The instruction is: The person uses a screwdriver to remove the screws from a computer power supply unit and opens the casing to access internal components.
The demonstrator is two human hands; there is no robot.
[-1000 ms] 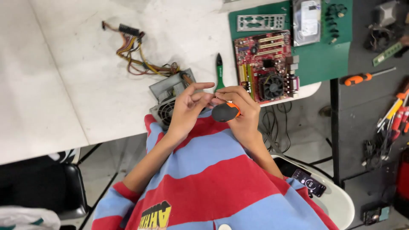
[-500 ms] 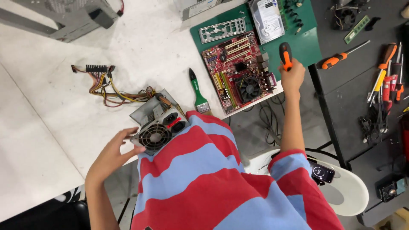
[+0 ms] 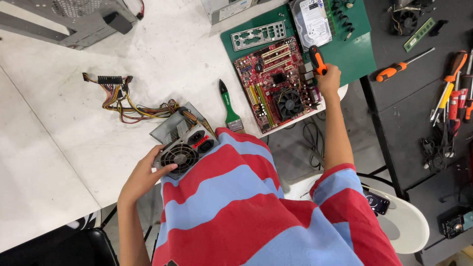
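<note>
Screwdriver (image 3: 317,59) in my right hand (image 3: 328,79): orange and black handle. Board (image 3: 278,84) beside it: red, black fan, yellow slots. Mat (image 3: 354,49) under it: dark green. Brush (image 3: 228,106): green handle. Supply (image 3: 185,148) at my left hand (image 3: 145,175): grey, red label, wires (image 3: 125,98) yellow, orange, black. Table (image 3: 74,138): white. My shirt (image 3: 256,216): red and pale blue stripes.

My white worktop (image 3: 148,54) carries a grey power supply (image 3: 185,148) with its wire bundle (image 3: 123,96), a green-handled brush (image 3: 229,106), a green mat (image 3: 357,47) and a grey computer case (image 3: 64,17).
</note>
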